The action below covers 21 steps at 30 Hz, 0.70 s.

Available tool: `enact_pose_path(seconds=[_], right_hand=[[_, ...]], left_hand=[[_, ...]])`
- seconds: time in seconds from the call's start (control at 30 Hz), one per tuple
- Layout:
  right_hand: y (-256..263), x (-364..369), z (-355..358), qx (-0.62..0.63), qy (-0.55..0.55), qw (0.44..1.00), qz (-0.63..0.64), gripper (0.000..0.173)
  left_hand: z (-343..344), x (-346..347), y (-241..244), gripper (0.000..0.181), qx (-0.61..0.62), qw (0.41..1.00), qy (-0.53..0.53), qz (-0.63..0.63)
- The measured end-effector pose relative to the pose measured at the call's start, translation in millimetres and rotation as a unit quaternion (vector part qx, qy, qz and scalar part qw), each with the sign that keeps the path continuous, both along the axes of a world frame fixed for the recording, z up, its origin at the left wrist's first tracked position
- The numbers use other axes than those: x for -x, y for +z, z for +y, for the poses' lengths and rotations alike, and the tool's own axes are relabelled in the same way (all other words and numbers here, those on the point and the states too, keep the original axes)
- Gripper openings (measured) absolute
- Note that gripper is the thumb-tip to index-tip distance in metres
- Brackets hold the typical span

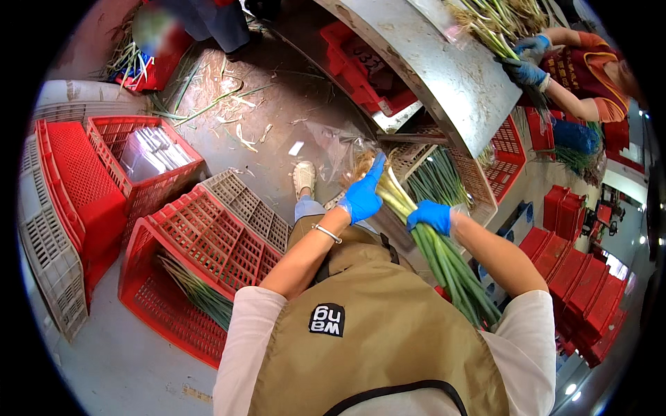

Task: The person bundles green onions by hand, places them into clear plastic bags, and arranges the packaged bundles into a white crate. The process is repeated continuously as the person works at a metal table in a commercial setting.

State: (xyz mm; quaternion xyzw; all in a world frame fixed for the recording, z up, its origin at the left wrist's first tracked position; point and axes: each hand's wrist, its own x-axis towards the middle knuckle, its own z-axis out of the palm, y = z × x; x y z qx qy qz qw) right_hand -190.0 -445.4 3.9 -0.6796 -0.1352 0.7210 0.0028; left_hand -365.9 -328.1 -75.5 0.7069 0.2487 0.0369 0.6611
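A long bunch of green onions (434, 247) runs diagonally before me, roots toward the upper left and green leaves down beside my right side. My right hand (432, 217), in a blue glove, is wrapped around the bunch where white stems turn green. Near the root end my left hand (362, 196), also blue-gloved, holds the white stems from the left. Its index finger reaches along the roots (364, 162), while its other fingertips are partly hidden. Clear plastic film (333, 148) hangs just beyond the roots.
Red crates (203, 234) stand at left, one holding green onions (200, 291). More green onions (437, 174) lie in a crate under the metal table (442, 78). At upper right a co-worker's gloved hands (528, 62) hold green onions. Leaf scraps (239, 104) litter the floor.
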Motion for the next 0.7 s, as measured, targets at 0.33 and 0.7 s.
enact_pose_path(seconds=[0.33, 0.7], right_hand=[[-68.1, -10.0, 18.0, -0.129, 0.072, 0.988, 0.041, 0.024], [27.9, -8.3, -21.1, -0.038, -0.439, 0.863, 0.247, 0.063]], left_hand=[[1.2, -0.6, 51.4, 0.089, 0.022, 0.962, -0.263, 0.075], [4.0, -14.2, -2.9, 0.085, -0.013, 0.991, -0.127, -0.050]])
